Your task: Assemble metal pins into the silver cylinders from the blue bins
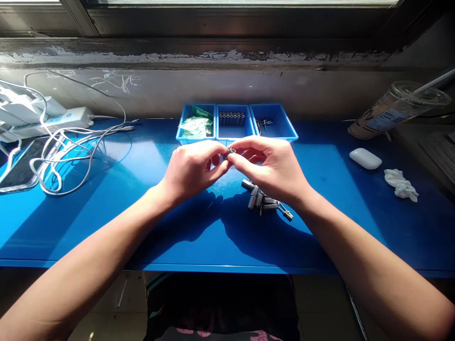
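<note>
Here a small metal cylinder [232,150] is pinched between the fingertips of both hands, held just above the blue table [106,208] and in front of the middle bin. The left hand [192,169] is closed on it from the left with thumb and forefinger pressed together, and the right hand [273,166] is closed on it from the right in the same way. By this two-sided grip the piece appears to be steadied at one end while the other end is worked; which end is being turned or pushed cannot be told.

A loose pile of similar metal pieces [261,199] is laid on the table just under the right wrist, near enough to be reached without moving the arms. Three blue bins are set side by side at the back: the left bin [185,121] is filled with small green packets [197,125], the middle bin [234,135] holds a row of metal cylinders [232,118] along its far wall, and the right bin [284,124] holds a few thin pins [263,124].

Much of the held piece is covered by the fingers, so its full shape is not shown. The white cables [67,151] and power strip [46,118] are cut off at the left edge. A plastic cup [394,111], a white earbud case [365,158] and a crumpled tissue [401,183] are set well apart on the right.
</note>
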The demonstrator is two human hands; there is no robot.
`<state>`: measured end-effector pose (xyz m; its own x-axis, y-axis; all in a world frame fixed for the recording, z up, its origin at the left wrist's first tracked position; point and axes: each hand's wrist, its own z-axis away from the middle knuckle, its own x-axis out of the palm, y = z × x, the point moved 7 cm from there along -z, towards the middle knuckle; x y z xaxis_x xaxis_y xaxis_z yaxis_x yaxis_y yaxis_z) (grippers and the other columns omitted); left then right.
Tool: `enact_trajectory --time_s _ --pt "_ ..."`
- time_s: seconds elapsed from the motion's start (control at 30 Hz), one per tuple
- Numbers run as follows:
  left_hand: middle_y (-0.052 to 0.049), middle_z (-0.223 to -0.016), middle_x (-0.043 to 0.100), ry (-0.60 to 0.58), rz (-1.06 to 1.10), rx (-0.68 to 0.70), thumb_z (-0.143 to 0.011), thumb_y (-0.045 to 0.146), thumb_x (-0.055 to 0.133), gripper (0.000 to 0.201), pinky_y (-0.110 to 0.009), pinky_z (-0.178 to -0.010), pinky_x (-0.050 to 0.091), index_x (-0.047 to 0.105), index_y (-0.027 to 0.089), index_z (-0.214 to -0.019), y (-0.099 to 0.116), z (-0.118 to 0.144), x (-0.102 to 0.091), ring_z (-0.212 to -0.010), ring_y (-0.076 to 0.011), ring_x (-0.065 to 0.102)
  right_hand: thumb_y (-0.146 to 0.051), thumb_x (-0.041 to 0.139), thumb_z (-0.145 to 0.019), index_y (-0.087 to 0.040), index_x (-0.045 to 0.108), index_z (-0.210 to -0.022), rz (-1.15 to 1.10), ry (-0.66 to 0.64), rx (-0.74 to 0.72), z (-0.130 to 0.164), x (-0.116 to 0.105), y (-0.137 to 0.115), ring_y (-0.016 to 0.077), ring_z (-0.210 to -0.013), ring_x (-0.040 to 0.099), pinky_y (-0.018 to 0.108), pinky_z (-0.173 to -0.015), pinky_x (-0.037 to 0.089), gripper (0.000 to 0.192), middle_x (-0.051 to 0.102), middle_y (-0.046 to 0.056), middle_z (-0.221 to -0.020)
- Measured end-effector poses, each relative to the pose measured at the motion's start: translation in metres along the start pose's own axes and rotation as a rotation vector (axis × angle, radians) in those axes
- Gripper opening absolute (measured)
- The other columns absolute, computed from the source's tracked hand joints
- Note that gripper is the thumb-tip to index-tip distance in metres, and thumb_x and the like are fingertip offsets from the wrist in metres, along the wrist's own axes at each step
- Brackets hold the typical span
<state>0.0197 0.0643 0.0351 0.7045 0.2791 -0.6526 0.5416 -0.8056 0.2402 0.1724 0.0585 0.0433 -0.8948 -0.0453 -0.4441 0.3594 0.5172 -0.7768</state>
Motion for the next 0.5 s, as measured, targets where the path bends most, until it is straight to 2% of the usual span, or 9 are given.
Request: enact_trajectory --time_s 0.27,0.5 --pt "0.001 -0.068 0.068 0.059 -0.013 -0.013 -0.1 0.034 0.068 0.025 -0.023 -0.057 0.043 0.067 0.017 -0.081 0.001 0.0011 -0.0018 -0.059 -0.0105 0.059 -0.024 0.074 -0.094 -0.017 0.079 -0.112 -0.031 0.012 -0.089 0.0025 0.003 -0.0024 0.0148 -0.081 0.076 0.026 -0.068 0.063 0.02 0.08 0.003 -0.102" --pt "0.002 -0.066 0.066 0.063 -0.016 -0.016 -0.096 0.031 0.072 0.024 -0.023 -0.057 0.043 0.064 0.018 -0.077 -0.0008 0.0016 -0.0013 -0.058 -0.0102 0.057 -0.024 0.072 -0.094 -0.017 0.078 -0.114 0.007 0.007 -0.078 0.0026 0.0052 -0.002 0.0165 -0.083 0.076 0.028 -0.069 0.064 0.022 0.08 0.005 -0.107"
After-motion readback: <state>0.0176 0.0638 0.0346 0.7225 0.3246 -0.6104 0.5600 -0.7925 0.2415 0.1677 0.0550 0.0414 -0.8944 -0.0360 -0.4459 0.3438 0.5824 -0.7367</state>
